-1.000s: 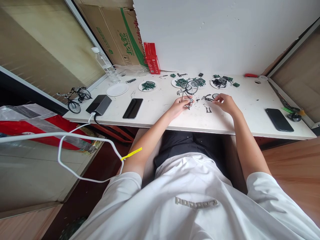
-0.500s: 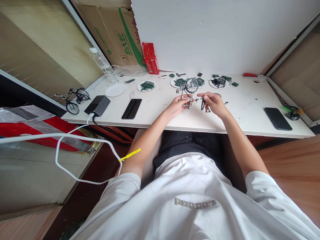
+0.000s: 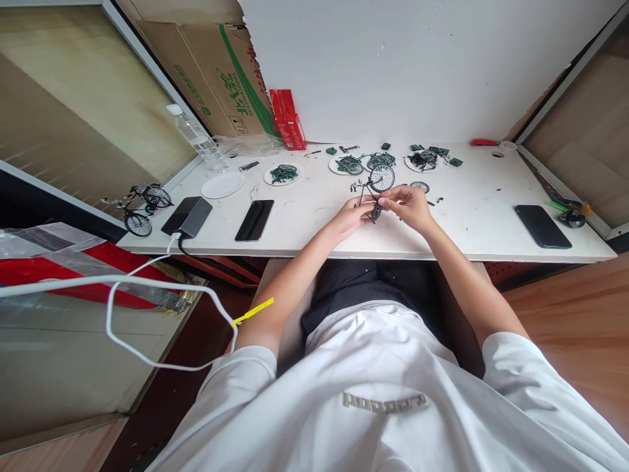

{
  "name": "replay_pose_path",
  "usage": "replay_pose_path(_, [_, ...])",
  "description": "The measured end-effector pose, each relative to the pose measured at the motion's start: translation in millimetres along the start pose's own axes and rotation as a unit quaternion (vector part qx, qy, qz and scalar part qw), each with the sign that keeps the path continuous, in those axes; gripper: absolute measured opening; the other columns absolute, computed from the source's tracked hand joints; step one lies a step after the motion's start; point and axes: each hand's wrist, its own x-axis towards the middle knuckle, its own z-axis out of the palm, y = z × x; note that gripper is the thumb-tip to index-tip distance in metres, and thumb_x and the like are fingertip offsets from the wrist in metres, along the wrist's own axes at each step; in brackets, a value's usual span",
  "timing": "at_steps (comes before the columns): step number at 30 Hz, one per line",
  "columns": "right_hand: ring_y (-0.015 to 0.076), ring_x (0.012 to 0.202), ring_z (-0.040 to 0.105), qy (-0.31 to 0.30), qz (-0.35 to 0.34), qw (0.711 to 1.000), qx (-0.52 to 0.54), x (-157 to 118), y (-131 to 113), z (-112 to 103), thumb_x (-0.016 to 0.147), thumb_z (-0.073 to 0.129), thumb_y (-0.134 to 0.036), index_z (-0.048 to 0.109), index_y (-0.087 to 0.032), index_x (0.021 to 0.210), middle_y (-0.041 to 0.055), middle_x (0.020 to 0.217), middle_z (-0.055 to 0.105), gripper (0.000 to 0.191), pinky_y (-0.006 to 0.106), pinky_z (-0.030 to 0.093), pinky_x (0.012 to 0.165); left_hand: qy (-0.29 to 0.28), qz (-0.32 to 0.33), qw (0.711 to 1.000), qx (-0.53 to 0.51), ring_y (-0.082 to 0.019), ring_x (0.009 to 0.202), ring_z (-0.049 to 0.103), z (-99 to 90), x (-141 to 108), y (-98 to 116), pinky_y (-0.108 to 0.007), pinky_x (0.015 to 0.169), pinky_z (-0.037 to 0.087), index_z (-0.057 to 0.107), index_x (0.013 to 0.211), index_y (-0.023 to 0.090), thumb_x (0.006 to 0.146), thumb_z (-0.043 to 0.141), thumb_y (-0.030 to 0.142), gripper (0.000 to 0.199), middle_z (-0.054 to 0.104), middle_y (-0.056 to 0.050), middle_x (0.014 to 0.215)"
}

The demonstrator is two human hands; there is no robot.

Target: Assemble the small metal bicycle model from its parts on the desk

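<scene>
A miniature bicycle (image 3: pixel 382 178), dark-framed with one spoked wheel fitted, stands up from my left hand (image 3: pixel 350 219), whose fingers are closed round its frame. My right hand (image 3: pixel 411 207) pinches a small black part (image 3: pixel 376 211) and holds it against the frame beside the left fingertips. Fingers partly cover the spot where part and frame meet, so I cannot tell whether they are joined. A loose spoked wheel (image 3: pixel 420 187) lies on the table just beyond my right hand.
White plates hold dark green parts (image 3: pixel 284 173) and black parts (image 3: pixel 423 160). Another model bicycle (image 3: pixel 139 210) stands at the left by a black power adapter (image 3: pixel 189 217). Two phones (image 3: pixel 254 220) (image 3: pixel 543 227), a water bottle (image 3: pixel 199 139) and a red box (image 3: pixel 287 121) are around. A white cable (image 3: pixel 111 314) hangs at left.
My right hand has moved left with the black part, from beside the bicycle to against its frame. The left hand keeps its hold. The whole view has shifted slightly.
</scene>
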Motion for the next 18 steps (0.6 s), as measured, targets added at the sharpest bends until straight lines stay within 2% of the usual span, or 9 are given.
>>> replay_pose_path(3, [0.0300, 0.095, 0.077, 0.018, -0.009, 0.999, -0.048, -1.7, -1.9, 1.9, 0.082, 0.089, -0.074, 0.084, -0.027, 0.097, 0.0088, 0.097, 0.083, 0.050, 0.040, 0.060, 0.067, 0.004, -0.003, 1.000, -0.014, -0.016, 0.088, 0.074, 0.5, 0.0, -1.1, -0.028, 0.081, 0.053, 0.077, 0.110, 0.017, 0.086, 0.090, 0.029, 0.029, 0.081, -0.007, 0.098])
replay_pose_path(10, [0.0310, 0.109, 0.071, 0.015, -0.059, 0.992, -0.109, -3.3, -6.6, 2.0, 0.093, 0.083, -0.070, 0.084, -0.030, 0.101, 0.0100, 0.106, 0.083, 0.040, 0.042, 0.059, 0.078, 0.004, -0.012, 0.999, -0.040, -0.014, 0.085, 0.071, 0.7, 0.7, 0.6, -0.027, 0.079, 0.052, 0.077, 0.113, 0.017, 0.085, 0.089, 0.026, 0.032, 0.079, -0.005, 0.096])
replay_pose_path(18, [0.0298, 0.105, 0.071, 0.018, -0.122, 0.985, -0.124, 0.5, 12.6, 2.5, 0.096, 0.078, -0.077, 0.087, -0.027, 0.107, 0.0122, 0.106, 0.082, 0.052, 0.038, 0.055, 0.066, -0.002, -0.013, 0.999, -0.044, -0.013, 0.082, 0.069, 3.0, -1.5, 4.4, -0.026, 0.077, 0.051, 0.076, 0.114, 0.017, 0.086, 0.087, 0.026, 0.032, 0.075, -0.004, 0.091])
